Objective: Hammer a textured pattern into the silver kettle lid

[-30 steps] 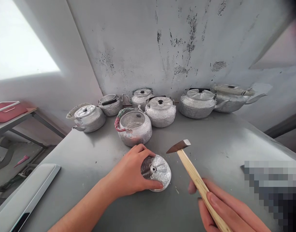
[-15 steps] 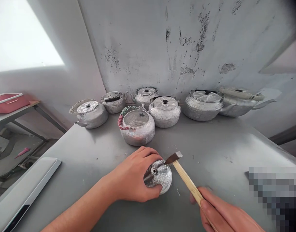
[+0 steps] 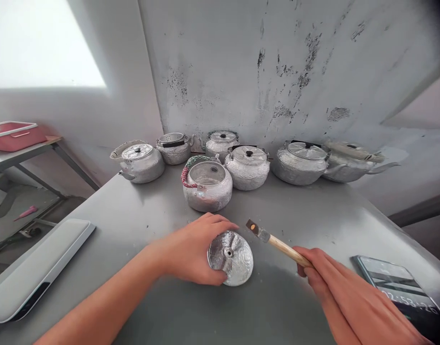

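Note:
My left hand (image 3: 194, 249) grips the left edge of a round, dented silver kettle lid (image 3: 239, 261), with fingers at the top and thumb at the bottom. A small hole shows in the lid's middle, and its face is turned up toward me. To its right, my right hand (image 3: 334, 278) is wrapped round the wooden handle of a small hammer (image 3: 286, 248). The hammer's dark metal head points left and stands apart from the lid. Just behind the lid is an open silver kettle (image 3: 208, 196) with a red and green wrapped handle.
Several lidded kettles stand along the wall, among them one (image 3: 248, 170) with a black knob and one (image 3: 300, 163) farther right. A long white device (image 3: 43, 268) lies on the grey table at left, a phone (image 3: 395, 273) at right. A pink box (image 3: 15, 136) sits on a side shelf.
The hammer head has moved off the lid's upper edge and turned over. My left hand now covers less of the lid, whose face shows more fully. The view has shifted slightly.

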A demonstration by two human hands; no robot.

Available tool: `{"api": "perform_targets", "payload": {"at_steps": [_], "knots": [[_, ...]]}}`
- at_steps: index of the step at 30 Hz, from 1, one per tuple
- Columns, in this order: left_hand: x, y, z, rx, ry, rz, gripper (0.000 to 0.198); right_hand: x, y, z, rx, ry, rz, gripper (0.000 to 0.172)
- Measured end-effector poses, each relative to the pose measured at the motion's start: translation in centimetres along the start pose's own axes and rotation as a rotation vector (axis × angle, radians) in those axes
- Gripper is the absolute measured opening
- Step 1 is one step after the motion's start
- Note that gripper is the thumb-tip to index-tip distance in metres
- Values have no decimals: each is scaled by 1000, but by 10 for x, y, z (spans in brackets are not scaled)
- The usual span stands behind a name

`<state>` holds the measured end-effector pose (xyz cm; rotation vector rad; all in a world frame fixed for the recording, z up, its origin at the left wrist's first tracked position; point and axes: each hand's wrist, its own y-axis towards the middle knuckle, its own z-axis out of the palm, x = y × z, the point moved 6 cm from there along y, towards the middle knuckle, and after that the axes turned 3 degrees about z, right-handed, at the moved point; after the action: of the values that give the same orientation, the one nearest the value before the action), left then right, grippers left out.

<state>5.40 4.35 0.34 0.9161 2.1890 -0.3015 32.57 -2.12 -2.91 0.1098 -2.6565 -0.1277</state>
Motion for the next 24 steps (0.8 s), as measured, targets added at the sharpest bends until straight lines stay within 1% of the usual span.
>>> {"api": "perform_targets", "payload": {"at_steps": [1, 2, 3, 4, 5, 6, 8, 11, 13, 14, 16, 18, 21, 24], "knots": [[1, -1, 0, 15, -2, 7, 83, 4, 2, -2, -15, -68, -13, 42], [3, -1, 0, 5, 3, 0, 83, 9, 5, -6, -36, -90, -11, 42], [4, -1, 1, -6, 12, -10, 80, 18, 7, -10, -32, -102, -46, 39], [5, -1, 3, -18, 18, -25, 79, 28, 10, -12, 16, -146, -91, 36], [5, 0, 5, -29, 22, -40, 77, 37, 14, -17, 8, -187, -116, 35], [5, 0, 7, -43, 26, -56, 76, 46, 18, -25, -32, -218, -142, 35], [3, 1, 10, -68, 31, -79, 76, 58, 26, -34, -26, -280, -150, 32], [2, 2, 11, -88, 23, -92, 76, 71, 41, -44, -54, -323, -130, 28], [3, 1, 9, -82, 3, -84, 76, 78, 52, -43, -60, -346, -75, 27], [3, 1, 7, -76, -8, -76, 77, 80, 57, -42, -76, -358, -33, 29], [5, 2, 5, -64, -16, -59, 75, 82, 65, -37, -104, -364, 44, 37], [6, 2, 4, -59, -9, -47, 71, 81, 70, -30, -114, -348, 92, 47], [10, 4, 5, -71, -19, -49, 74, 73, 72, -18, -110, -328, 113, 59], [13, 5, 6, -82, -64, -88, 85, 64, 72, -9, -104, -319, 107, 59]]}}
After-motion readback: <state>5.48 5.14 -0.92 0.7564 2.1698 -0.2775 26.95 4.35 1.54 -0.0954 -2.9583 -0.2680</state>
